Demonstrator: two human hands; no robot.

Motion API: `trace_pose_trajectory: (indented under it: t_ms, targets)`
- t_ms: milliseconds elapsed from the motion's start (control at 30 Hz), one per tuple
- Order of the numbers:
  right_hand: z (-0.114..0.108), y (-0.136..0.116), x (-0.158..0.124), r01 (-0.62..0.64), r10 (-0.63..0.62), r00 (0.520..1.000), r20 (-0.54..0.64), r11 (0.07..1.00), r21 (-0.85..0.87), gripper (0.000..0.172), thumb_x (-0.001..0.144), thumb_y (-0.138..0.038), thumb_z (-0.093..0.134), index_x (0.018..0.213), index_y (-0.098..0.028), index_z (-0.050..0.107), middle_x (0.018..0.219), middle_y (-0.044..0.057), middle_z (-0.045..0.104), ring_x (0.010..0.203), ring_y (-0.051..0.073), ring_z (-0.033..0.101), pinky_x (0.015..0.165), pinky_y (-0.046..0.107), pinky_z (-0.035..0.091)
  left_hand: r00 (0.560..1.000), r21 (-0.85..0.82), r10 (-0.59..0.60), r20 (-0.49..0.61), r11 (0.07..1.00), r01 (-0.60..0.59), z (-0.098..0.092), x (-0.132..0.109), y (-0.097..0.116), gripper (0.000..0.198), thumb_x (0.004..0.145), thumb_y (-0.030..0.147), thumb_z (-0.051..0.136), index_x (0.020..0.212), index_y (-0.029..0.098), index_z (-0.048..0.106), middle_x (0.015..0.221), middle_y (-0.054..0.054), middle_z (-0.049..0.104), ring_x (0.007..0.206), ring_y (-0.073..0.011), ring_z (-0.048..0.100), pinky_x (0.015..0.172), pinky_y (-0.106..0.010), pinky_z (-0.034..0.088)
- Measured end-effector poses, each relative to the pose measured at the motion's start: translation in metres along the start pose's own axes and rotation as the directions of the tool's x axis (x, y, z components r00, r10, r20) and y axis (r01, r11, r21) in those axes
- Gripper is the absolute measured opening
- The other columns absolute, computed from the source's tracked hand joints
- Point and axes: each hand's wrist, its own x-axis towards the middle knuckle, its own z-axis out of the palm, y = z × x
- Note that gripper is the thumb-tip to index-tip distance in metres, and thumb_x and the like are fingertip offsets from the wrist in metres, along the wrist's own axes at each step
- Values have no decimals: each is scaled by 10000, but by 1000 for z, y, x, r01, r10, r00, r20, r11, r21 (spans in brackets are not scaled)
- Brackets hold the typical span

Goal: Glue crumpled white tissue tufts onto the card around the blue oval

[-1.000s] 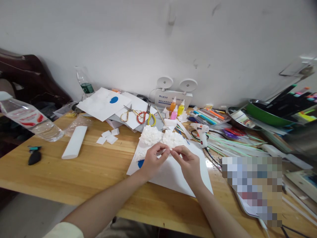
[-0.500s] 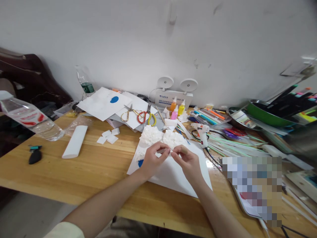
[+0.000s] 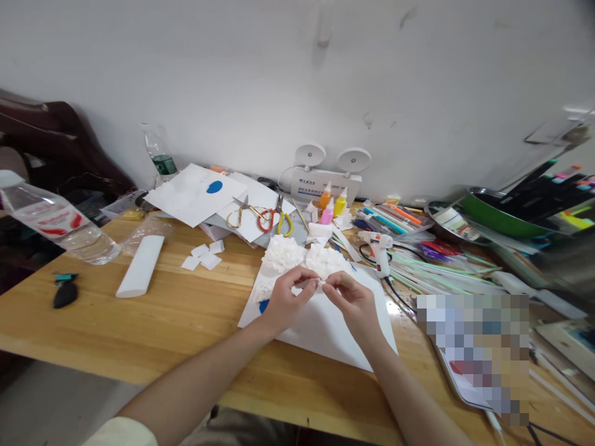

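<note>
My left hand [image 3: 284, 298] and my right hand [image 3: 352, 300] meet over a white sheet of paper [image 3: 325, 328] on the wooden table [image 3: 153, 322]. Both pinch a small white piece of paper [image 3: 315, 282] between thumb and fingertips. Just beyond my fingers lie two fluffy white paper flowers [image 3: 304, 256]. A blue spot [image 3: 263, 305] shows on the sheet beside my left wrist.
Scissors [image 3: 260, 217] lie on loose white sheets [image 3: 195, 195] at the back. Paint bottles [image 3: 332, 203], a glue gun [image 3: 379, 251], markers [image 3: 390, 218] and straws [image 3: 437, 269] crowd the right. A water bottle [image 3: 56, 222], a white strip [image 3: 141, 265] and a black clip [image 3: 64, 292] lie left.
My hands have stayed almost in place, the fingers working the small white piece slightly. Nothing else on the table has moved.
</note>
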Motion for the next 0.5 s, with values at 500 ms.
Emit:
trace_pose_trajectory:
  t_ms: [500]
  targets:
    - [-6,1,3,-46,48,998,-35,997,59,151,723,-323,612,671,-190,561,649,12,525,627,141,475,559,266,391,998,-23,-69,-9,997,68,-1,0,1,132,746,282,542,728,156,576,650,-3,537,609,-108,468,550,-219,389]
